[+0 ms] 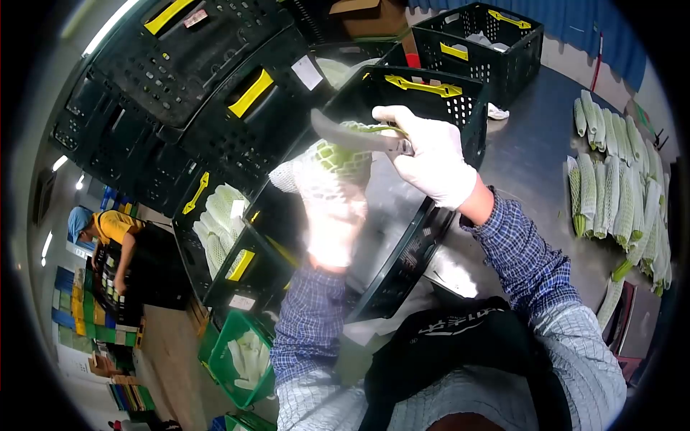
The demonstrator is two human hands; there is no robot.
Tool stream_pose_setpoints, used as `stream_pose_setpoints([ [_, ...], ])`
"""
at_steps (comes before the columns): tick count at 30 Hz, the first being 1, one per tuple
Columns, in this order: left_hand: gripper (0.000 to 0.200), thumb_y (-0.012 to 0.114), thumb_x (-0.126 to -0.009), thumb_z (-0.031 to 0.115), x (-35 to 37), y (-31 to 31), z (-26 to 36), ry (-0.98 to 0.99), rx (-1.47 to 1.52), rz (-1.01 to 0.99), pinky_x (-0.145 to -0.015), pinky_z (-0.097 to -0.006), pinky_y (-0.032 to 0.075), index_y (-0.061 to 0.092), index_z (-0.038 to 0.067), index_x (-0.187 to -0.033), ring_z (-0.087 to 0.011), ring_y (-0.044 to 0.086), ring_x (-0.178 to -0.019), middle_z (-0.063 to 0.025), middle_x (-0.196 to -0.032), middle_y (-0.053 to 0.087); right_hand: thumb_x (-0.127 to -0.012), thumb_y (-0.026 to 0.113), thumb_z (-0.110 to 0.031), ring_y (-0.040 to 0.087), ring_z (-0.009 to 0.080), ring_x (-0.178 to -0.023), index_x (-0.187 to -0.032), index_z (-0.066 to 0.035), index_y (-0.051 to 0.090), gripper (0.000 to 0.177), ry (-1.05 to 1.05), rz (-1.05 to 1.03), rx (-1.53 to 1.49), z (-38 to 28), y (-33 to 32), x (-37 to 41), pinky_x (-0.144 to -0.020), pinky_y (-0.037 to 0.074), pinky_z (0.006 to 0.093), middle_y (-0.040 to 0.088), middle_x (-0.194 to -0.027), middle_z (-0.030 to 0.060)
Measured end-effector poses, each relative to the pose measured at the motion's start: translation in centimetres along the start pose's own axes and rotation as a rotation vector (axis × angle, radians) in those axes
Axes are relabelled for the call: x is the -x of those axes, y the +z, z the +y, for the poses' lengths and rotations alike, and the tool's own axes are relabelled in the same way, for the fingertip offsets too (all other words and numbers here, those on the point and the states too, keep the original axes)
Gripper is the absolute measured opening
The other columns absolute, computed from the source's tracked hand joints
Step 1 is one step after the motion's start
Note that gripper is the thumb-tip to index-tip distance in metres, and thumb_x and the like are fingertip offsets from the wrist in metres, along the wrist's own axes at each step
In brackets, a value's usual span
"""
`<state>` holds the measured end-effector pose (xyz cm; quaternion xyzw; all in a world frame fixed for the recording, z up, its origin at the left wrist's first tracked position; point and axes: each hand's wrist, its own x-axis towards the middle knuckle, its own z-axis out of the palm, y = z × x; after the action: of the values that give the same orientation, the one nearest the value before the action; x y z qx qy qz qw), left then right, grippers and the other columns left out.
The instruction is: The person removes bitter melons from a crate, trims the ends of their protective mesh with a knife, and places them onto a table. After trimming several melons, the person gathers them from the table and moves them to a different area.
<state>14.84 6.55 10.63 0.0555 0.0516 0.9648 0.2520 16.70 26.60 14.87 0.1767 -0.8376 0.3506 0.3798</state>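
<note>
My left hand, in a white glove, is wrapped round a long green gourd sleeved in white foam netting. Its end points up towards the knife, and the rest is partly hidden by my fingers. In my gloved right hand is a knife with a curved, pale blade. The blade lies across the gourd's end; whether it touches is hard to tell. Both hands are above a dark green crate, whose visible inside looks grey and smooth.
Several netted gourds lie piled on the metal table at right. Stacked dark crates rise at left, one holding netted gourds. Below is a green basket with pale pieces. A co-worker bends at far left.
</note>
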Motion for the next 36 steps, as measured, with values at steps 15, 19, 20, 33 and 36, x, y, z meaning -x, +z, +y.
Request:
stream_pose_setpoints([
  [15,0.054,0.07,-0.086,0.036,-0.2,0.1,0.7,0.233,-0.418,-0.076,-0.095,-0.0452,0.053,0.059,0.001,-0.124,-0.0343,0.061,-0.112,-0.0173,-0.12,0.064,-0.089,0.065,-0.017,0.059,0.0166,-0.061,-0.101,-0.004,0.067,0.018,0.255,0.051,-0.138,9.3,-2.9,-1.1,-0.06,0.048,0.0293,0.064,-0.075,0.0109],
  [19,0.077,0.084,-0.064,0.032,-0.3,0.0,1.1,0.026,-0.246,-0.218,-0.114,-0.0559,0.034,0.057,-0.002,-0.128,-0.0399,0.047,-0.13,-0.0216,-0.13,0.058,-0.095,0.062,-0.02,0.048,0.0055,-0.054,-0.108,-0.003,0.069,0.023,0.381,-0.315,-0.474,4.4,-3.5,0.4,-0.049,0.038,0.0242,0.062,-0.072,0.0022],
  [20,0.078,0.086,-0.059,0.028,-0.2,1.2,0.3,0.125,-0.415,-0.257,-0.117,-0.0563,0.029,0.057,-0.001,-0.125,-0.0384,0.043,-0.134,-0.0197,-0.128,0.058,-0.096,0.061,-0.022,0.044,0.0024,-0.05,-0.11,-0.004,0.069,0.024,0.509,-0.389,-0.6,2.7,-3.8,0.6,-0.045,0.034,0.0215,0.062,-0.073,0.0002],
  [33,0.055,0.091,-0.063,0.037,-1.5,1.3,0.1,-0.083,-0.529,-0.641,-0.117,-0.0634,0.027,0.062,0.012,-0.104,-0.038,0.036,-0.141,-0.0117,-0.138,0.054,-0.095,0.066,-0.03,0.037,-0.0021,-0.05,-0.12,-0.006,0.066,0.034,0.544,-0.523,-0.976,0.6,-3.7,2.7,-0.043,0.027,0.016,0.061,-0.08,-0.0058],
  [36,0.048,0.081,-0.075,0.051,-0.7,1.0,0.3,-0.111,-0.561,-0.454,-0.113,-0.0691,0.027,0.064,0.013,-0.097,-0.0404,0.026,-0.146,-0.0165,-0.151,0.043,-0.091,0.07,-0.024,0.049,0.0001,-0.06,-0.123,-0.005,0.066,0.038,0.541,-0.584,-0.913,0.0,-4.0,2.8,-0.052,0.038,0.0166,0.07,-0.095,0.0011],
])
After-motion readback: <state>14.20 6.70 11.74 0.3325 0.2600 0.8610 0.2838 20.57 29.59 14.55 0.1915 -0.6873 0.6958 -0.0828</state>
